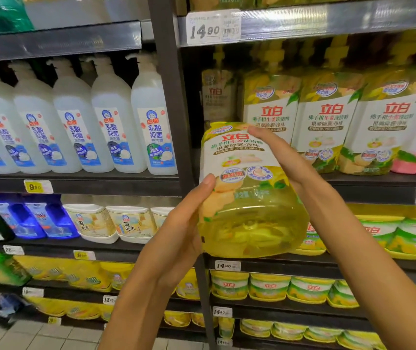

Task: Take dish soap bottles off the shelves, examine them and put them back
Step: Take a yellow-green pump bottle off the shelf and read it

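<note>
Yellow soap bottle (248,193) tilted, base toward camera, left hand (184,231) gripping its lower side, right hand (281,157) gripping its label side, shelf (328,21) of matching bottles behind

Bottle (246,190) btwn both hands, before shelf (328,20) w/ bottles.

Yellow dish soap bottle (247,193), white label, tilted base-forward before shelves
</note>
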`<control>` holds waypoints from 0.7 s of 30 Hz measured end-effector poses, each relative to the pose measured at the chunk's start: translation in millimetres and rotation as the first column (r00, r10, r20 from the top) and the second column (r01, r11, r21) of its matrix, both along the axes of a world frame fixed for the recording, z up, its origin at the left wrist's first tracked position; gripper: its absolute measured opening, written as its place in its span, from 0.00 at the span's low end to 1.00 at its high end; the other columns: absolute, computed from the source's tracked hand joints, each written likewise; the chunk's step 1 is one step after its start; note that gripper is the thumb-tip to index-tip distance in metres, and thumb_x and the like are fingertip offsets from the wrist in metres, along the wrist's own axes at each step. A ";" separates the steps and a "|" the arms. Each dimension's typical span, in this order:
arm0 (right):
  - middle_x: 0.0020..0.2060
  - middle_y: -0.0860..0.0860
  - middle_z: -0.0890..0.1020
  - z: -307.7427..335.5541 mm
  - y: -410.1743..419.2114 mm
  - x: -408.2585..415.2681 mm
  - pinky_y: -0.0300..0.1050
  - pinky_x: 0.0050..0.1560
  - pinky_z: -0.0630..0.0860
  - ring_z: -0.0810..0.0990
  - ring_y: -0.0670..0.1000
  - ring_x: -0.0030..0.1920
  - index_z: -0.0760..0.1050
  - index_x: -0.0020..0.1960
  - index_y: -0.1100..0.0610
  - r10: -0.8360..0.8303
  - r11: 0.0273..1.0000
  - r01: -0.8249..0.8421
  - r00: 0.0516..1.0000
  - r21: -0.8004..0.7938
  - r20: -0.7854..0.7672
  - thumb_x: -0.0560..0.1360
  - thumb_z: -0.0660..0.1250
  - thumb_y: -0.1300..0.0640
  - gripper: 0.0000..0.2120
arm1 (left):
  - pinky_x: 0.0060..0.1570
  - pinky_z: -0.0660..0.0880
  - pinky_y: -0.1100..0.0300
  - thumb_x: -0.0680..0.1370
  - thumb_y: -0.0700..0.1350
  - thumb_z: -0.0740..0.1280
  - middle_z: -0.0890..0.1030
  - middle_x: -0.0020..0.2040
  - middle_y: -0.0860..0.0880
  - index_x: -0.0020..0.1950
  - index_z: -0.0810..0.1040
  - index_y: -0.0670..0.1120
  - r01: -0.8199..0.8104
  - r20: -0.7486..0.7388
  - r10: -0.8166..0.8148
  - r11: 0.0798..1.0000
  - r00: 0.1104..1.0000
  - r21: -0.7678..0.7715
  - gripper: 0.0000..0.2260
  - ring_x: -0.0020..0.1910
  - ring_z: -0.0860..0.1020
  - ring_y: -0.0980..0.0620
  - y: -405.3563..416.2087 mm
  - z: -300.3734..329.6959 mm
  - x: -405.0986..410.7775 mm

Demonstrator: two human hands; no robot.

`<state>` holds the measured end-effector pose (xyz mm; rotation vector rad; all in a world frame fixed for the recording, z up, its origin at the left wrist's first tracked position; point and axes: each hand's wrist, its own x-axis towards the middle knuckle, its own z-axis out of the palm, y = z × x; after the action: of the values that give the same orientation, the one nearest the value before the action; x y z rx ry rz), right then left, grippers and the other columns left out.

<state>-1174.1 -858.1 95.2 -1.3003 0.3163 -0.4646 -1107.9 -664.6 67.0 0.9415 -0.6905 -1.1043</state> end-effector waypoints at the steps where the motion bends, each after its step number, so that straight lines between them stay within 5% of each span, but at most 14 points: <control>1: 0.33 0.41 0.85 -0.4 -0.9 1.7 0.29 0.29 0.75 0.83 0.36 0.34 0.75 0.48 0.52 -0.007 1.000 0.007 1.000 -0.008 0.011 0.82 0.56 0.53 0.10 | 0.40 0.81 0.58 0.70 0.56 0.65 0.84 0.53 0.48 0.56 0.82 0.50 -0.004 0.004 0.004 1.000 1.000 -0.002 0.18 0.51 0.83 0.50 0.6 0.9 -0.2; 5: 0.30 0.39 0.84 0.8 -1.0 2.2 0.28 0.27 0.74 0.82 0.35 0.32 0.74 0.48 0.51 -0.003 0.996 0.004 1.000 -0.087 0.018 0.83 0.54 0.53 0.11 | 0.39 0.80 0.57 0.71 0.55 0.68 0.84 0.54 0.48 0.62 0.78 0.49 -0.014 0.008 0.014 1.000 1.000 0.017 0.21 0.51 0.83 0.50 2.3 1.8 -0.9; 8: 0.47 0.50 0.86 5.6 1.8 0.3 0.41 0.46 0.81 0.85 0.48 0.47 0.77 0.57 0.54 -0.034 0.995 0.035 0.999 -0.095 0.003 0.80 0.59 0.49 0.13 | 0.46 0.81 0.53 0.73 0.55 0.67 0.83 0.57 0.46 0.61 0.79 0.48 -0.014 0.013 0.013 0.998 1.000 0.059 0.19 0.53 0.82 0.48 -6.1 -0.6 -1.9; 10: 0.58 0.56 0.82 8.7 2.7 1.0 0.52 0.59 0.77 0.83 0.55 0.56 0.72 0.67 0.56 -0.086 0.979 0.082 0.996 -0.187 -0.015 0.77 0.64 0.45 0.23 | 0.56 0.78 0.50 0.74 0.59 0.61 0.81 0.60 0.44 0.61 0.79 0.49 -0.046 0.024 0.044 0.995 0.999 0.087 0.21 0.58 0.80 0.46 -14.0 -4.2 -1.7; 13: 0.59 0.53 0.82 9.8 3.3 1.3 0.55 0.58 0.77 0.83 0.53 0.56 0.65 0.71 0.52 -0.193 0.941 0.219 0.974 -0.260 0.120 0.70 0.70 0.42 0.34 | 0.53 0.80 0.53 0.67 0.63 0.65 0.84 0.55 0.48 0.52 0.84 0.57 -0.083 0.086 0.078 0.995 0.993 0.053 0.19 0.55 0.82 0.49 -21.3 -9.5 -4.2; 15: 0.62 0.52 0.80 6.7 4.3 -2.4 0.58 0.61 0.76 0.81 0.52 0.59 0.63 0.73 0.50 -0.205 0.935 0.257 0.954 -0.246 0.216 0.68 0.71 0.40 0.38 | 0.50 0.80 0.55 0.68 0.63 0.69 0.84 0.54 0.48 0.55 0.83 0.54 -0.148 0.146 0.144 0.989 0.979 0.020 0.21 0.54 0.82 0.50 -23.3 -13.4 -2.1; 19: 0.66 0.60 0.76 -5.6 5.2 -11.9 0.64 0.64 0.72 0.77 0.61 0.64 0.58 0.76 0.57 -0.068 0.992 0.099 0.947 -0.083 0.315 0.57 0.78 0.34 0.58 | 0.49 0.80 0.56 0.66 0.63 0.71 0.84 0.55 0.49 0.62 0.77 0.54 -0.242 0.285 0.253 0.967 0.924 -0.074 0.27 0.54 0.82 0.48 -32.2 -21.4 7.9; 21: 0.64 0.64 0.76 -6.0 9.7 -16.6 0.63 0.60 0.75 0.77 0.64 0.62 0.60 0.74 0.61 -0.035 0.994 0.067 0.935 -0.080 0.353 0.59 0.79 0.38 0.54 | 0.47 0.80 0.59 0.65 0.62 0.70 0.84 0.54 0.50 0.57 0.79 0.59 -0.222 0.344 0.243 0.970 0.907 -0.100 0.21 0.53 0.83 0.50 -34.1 -24.4 10.0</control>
<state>-1190.7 -848.4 89.2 -1.2717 0.0286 -0.7514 -1098.0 -698.7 42.6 1.1550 -0.8729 -0.7045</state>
